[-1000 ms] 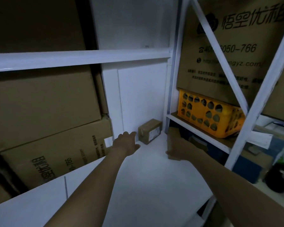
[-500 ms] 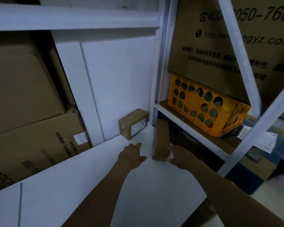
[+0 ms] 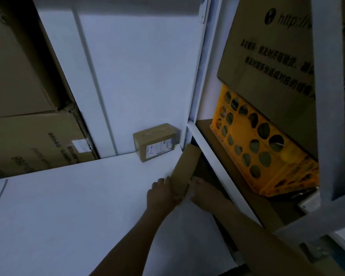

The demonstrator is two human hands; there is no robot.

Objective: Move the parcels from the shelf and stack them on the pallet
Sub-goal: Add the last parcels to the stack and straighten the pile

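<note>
Flat brown cardboard parcel (image 3: 184,172): stood on edge at white shelf's (image 3: 88,206) right edge, clamped between left hand (image 3: 163,194) and right hand (image 3: 202,193), both closed on it, probably for lifting. Small labelled brown box (image 3: 154,142): back right corner, untouched.

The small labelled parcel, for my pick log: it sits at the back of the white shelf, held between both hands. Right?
Not quite. The head view shows the small labelled parcel lying untouched at the back of the white shelf; both hands, left hand and right hand, hold the flat brown parcel instead.
</note>
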